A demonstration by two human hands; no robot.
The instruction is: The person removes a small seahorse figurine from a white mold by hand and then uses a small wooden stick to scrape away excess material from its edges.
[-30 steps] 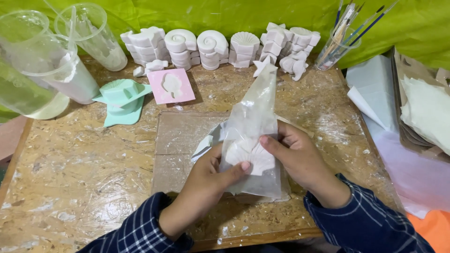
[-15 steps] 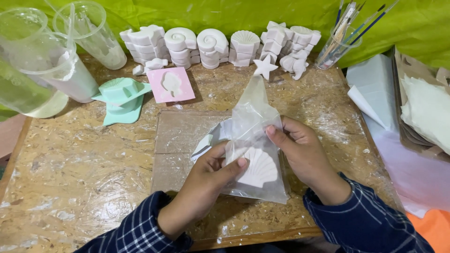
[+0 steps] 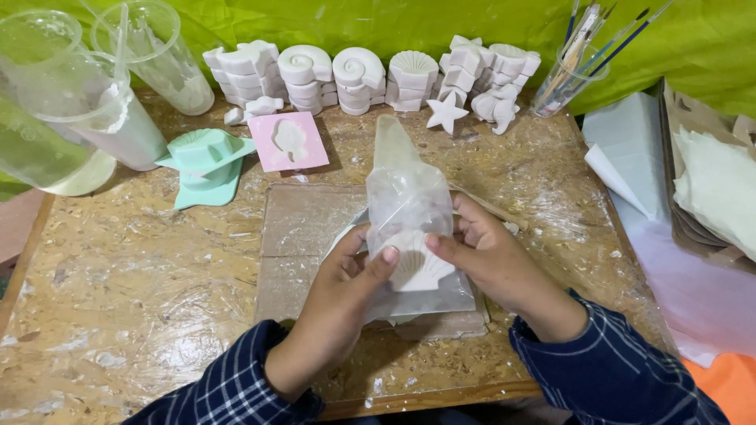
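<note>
A clear plastic bag stands upright between my hands, with a white scallop-shell plaster cast inside its lower part. My left hand grips the bag from the left, thumb pressed on the shell. My right hand holds it from the right, thumb at the shell's top edge. Both hands hover over a flat grey work board on the wooden table.
Stacks of white plaster shells and seahorses and a loose star line the back. A pink mould, a mint mould, clear measuring cups, a brush cup and papers at right surround the board.
The bag has turned so the shell cast now faces me flat and sits lower in it. My thumbs have shifted onto the shell.
</note>
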